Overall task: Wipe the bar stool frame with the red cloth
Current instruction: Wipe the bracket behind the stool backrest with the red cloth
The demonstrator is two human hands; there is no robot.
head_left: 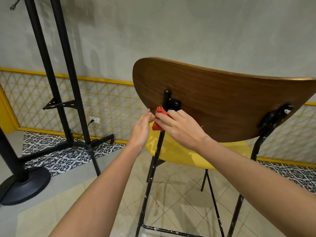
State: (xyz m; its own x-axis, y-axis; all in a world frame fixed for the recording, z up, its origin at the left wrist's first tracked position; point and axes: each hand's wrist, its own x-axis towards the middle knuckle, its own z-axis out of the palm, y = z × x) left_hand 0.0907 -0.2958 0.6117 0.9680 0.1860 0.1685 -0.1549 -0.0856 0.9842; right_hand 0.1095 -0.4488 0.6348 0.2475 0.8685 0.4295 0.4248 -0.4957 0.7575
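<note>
Gripping the bunched red cloth (158,124) around the stool's thin black metal frame post (159,146) under the curved wooden backrest (213,100), the right hand (177,125) wipes; the straight-fingered left hand (142,129) seemingly steadies the cloth; next, slide firmly downward

Café, bar stool (222,103), patterned floor tiles (68,156)

Bunched red cloth (158,119) wraps the stool's black frame upright (154,159).
</note>
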